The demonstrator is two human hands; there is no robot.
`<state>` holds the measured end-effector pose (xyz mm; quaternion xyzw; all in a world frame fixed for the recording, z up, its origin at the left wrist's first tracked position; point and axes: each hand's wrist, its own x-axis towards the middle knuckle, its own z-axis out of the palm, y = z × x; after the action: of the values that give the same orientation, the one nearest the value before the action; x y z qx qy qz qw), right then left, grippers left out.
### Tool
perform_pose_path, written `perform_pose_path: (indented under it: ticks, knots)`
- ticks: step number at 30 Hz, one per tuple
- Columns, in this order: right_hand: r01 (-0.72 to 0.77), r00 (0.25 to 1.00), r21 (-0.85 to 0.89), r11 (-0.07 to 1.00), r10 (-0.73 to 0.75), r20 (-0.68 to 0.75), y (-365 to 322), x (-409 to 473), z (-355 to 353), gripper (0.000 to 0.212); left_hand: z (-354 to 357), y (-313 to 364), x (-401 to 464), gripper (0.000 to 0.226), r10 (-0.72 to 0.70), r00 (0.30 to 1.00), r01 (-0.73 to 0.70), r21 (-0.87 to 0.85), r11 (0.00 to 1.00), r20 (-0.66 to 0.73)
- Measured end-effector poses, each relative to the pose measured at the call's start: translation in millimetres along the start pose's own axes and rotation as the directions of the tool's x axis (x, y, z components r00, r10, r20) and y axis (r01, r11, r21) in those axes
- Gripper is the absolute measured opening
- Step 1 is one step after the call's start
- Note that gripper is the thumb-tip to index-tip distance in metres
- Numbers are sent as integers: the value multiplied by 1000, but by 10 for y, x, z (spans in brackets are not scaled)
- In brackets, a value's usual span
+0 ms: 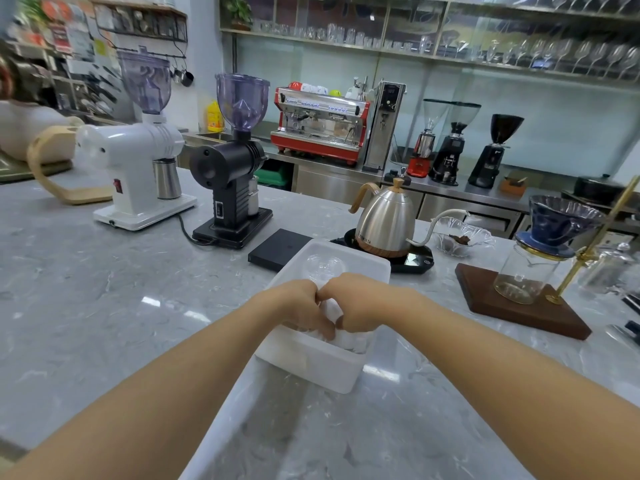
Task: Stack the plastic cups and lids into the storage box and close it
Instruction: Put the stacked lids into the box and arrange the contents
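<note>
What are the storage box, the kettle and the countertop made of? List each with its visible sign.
Storage box: looks like translucent white plastic, matte; light glows softly through its walls.
Kettle: apparently brushed stainless steel with a dull sheen; its handle and base band look like wood, though that could be a print.
Countertop: grey veined stone or an imitation, polished; it mirrors the ceiling lights.

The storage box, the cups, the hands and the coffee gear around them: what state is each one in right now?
storage box: open, no lid on it.
box lid: lying flat on the counter in front of the box.
clear cup: inside the box at its far end.
left hand: fingers curled, reaching into the box.
right hand: fingers curled, reaching into the box.
kettle: upright on its base, lid on.
glass server: empty, under the dripper.
</note>
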<state>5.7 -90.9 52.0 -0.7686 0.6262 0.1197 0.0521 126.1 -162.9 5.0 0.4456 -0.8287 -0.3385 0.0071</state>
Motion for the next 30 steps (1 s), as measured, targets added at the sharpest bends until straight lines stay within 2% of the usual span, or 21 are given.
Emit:
perform_pose_path:
  ticks: [6, 12, 15, 17, 19, 21, 23, 26, 30]
  knots:
    - [-19, 1000, 1, 1000, 19, 7, 26, -61, -35, 56, -35, 32, -73, 46, -21, 1000, 21, -11, 1000, 0]
    - [-49, 998, 179, 983, 54, -25, 165, -227, -78, 52, -130, 119, -171, 60, -4, 997, 22, 222, 975, -80]
    - [-43, 986, 305, 951, 90, -144, 209, -374, -99, 45, -160, 144, -188, 56, 18, 994, 8, 242, 970, -104]
    - [-16, 955, 384, 923, 128, -269, 282, -514, -134, 39, -159, 163, -205, 42, 66, 983, -23, 246, 969, -171]
    - [29, 903, 450, 893, 170, -395, 389, -674, -171, 31, -185, 214, -242, 28, 148, 938, -72, 240, 968, -315]
    - [54, 839, 507, 860, 236, -489, 542, -881, -181, 23, -198, 348, -290, 17, 225, 848, -164, 166, 972, -480]
    - [61, 775, 527, 848, 293, -560, 699, -1079, -168, 15, -177, 539, -356, 13, 291, 759, -292, 95, 952, -582]
    - [50, 695, 564, 824, 377, -612, 925, -1407, -95, 11, -52, 914, -440, 14, 384, 679, -458, 47, 888, -626]
    - [-18, 635, 598, 801, 471, -612, 1174, -1858, 108, 14, 275, 1431, -513, 19, 479, 643, -622, -44, 781, -598]
